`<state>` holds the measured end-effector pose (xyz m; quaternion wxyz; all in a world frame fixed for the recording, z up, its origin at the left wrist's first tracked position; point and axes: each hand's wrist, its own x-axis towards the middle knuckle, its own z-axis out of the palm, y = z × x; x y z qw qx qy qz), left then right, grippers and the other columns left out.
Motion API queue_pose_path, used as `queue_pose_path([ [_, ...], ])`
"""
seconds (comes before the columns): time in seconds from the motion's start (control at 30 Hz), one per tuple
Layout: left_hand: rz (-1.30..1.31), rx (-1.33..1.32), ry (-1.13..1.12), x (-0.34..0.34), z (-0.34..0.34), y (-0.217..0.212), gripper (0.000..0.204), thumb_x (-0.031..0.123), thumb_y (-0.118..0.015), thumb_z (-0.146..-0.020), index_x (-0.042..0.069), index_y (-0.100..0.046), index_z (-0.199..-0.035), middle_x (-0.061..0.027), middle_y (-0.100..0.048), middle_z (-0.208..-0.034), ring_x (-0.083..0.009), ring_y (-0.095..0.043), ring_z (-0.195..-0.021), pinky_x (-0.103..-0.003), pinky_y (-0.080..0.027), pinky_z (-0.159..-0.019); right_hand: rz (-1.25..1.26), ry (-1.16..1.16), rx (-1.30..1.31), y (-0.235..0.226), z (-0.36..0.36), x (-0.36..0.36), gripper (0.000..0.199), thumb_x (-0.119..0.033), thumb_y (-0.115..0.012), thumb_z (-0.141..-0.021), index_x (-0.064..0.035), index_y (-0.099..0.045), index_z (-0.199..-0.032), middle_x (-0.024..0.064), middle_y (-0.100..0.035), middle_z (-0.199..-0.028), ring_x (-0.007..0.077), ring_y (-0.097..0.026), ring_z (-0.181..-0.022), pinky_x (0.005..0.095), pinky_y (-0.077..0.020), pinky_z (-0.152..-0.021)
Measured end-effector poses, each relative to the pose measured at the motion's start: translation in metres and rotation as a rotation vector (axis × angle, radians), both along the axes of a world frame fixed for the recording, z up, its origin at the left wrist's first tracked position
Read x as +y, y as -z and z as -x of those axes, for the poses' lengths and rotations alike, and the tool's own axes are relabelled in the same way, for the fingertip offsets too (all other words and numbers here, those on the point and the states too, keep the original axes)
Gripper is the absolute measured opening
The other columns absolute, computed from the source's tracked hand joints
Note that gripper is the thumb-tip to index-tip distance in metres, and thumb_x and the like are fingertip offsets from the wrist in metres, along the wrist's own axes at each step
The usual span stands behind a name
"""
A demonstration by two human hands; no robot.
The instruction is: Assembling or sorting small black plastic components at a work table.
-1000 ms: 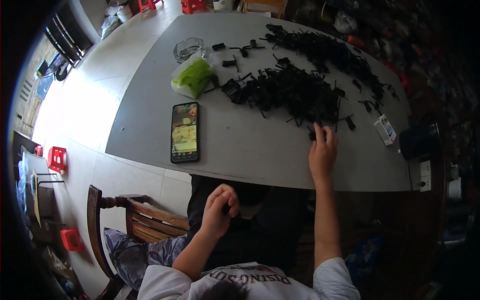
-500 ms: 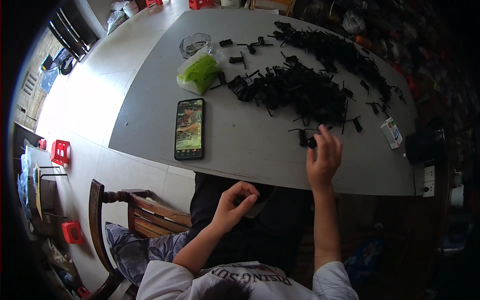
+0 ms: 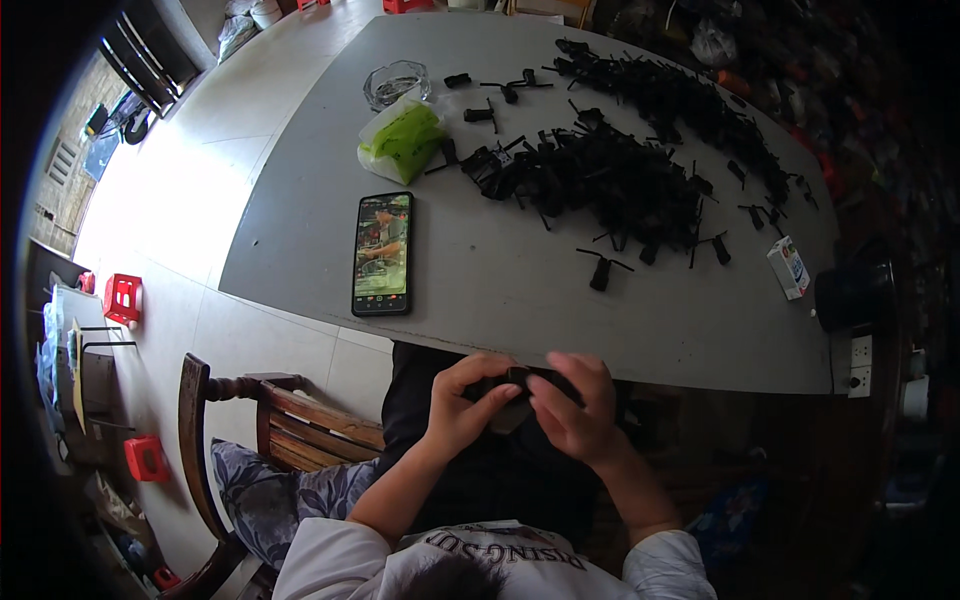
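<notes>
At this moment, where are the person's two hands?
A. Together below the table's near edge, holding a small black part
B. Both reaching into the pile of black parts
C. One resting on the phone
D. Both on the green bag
A: the left hand and right hand meet around a small black part below the grey table edge, away from the pile of black parts.

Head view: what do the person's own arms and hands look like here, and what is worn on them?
Both forearms come up from the lower edge and are bare from the short sleeves down. The left hand and right hand wear no gloves; no watch, ring or band is visible. The sleeves belong to a white T-shirt with dark printed lettering across the chest.
</notes>
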<state>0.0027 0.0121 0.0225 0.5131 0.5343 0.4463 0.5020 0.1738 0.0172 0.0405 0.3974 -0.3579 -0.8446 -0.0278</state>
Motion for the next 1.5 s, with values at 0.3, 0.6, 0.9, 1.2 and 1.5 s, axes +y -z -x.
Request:
queue_pose_path([
  [0.3, -0.247, 0.090, 0.268, 0.000, 0.012, -0.015, 0.025, -0.001, -0.068, -0.070, 0.000, -0.066, -0.095, -0.0096, -0.063, -0.091, -0.0219, -0.061, -0.086, -0.029, -0.049, -0.074, 1.505, -0.483, 1.091, 0.001, -0.014, -0.018, 0.032, -0.013, -0.072, -0.076, -0.0042, -0.050, -0.097, 0.0065, -0.057, -0.092, 0.0139, -0.054, -0.089, 0.0284, -0.0430, -0.080],
  [0.6, -0.509, 0.359, 0.098, -0.010, -0.001, -0.024, 0.035, -0.002, -0.072, -0.064, 0.004, -0.067, -0.098, -0.0085, -0.060, -0.090, -0.0198, -0.062, -0.065, -0.027, -0.050, -0.055, 1.211, -0.306, 1.277, 0.013, 0.007, -0.026, 0.013, -0.005, -0.063, -0.080, -0.0030, -0.054, -0.089, 0.0071, -0.061, -0.092, 0.0158, -0.056, -0.092, 0.0306, -0.0411, -0.089],
  [0.9, -0.436, 0.162, 0.340, -0.005, 0.011, -0.022, 0.037, 0.011, -0.076, -0.066, 0.001, -0.064, -0.100, -0.0108, -0.061, -0.083, -0.0197, -0.061, -0.069, -0.026, -0.047, -0.056, 1.627, -0.471, 1.310, 0.000, -0.005, -0.022, 0.017, -0.016, -0.056, -0.089, -0.0033, -0.048, -0.096, 0.0063, -0.059, -0.082, 0.0103, -0.056, -0.066, 0.0221, -0.0451, -0.057],
  [1.2, -0.526, 0.296, 0.165, -0.013, 0.003, -0.018, 0.032, 0.019, -0.081, -0.058, 0.001, -0.064, -0.078, -0.0076, -0.059, -0.063, -0.0186, -0.057, -0.049, -0.026, -0.042, -0.044, 1.447, -0.501, 1.382, 0.022, 0.011, -0.041, 0.035, -0.035, -0.057, -0.089, -0.0027, -0.047, -0.099, 0.0039, -0.053, -0.081, 0.0071, -0.050, -0.057, 0.0190, -0.0401, -0.049],
  [1.5, -0.435, 0.050, 0.623, -0.008, 0.023, -0.022, 0.028, 0.021, -0.080, -0.061, 0.004, -0.067, -0.078, -0.0051, -0.054, -0.057, -0.0199, -0.053, -0.049, -0.029, -0.039, -0.045, 1.640, -0.815, 0.503, 0.001, -0.012, -0.036, 0.029, -0.026, -0.053, -0.091, 0.0031, -0.052, -0.093, 0.0044, -0.055, -0.062, 0.0107, -0.053, -0.053, 0.0240, -0.0422, -0.052],
])
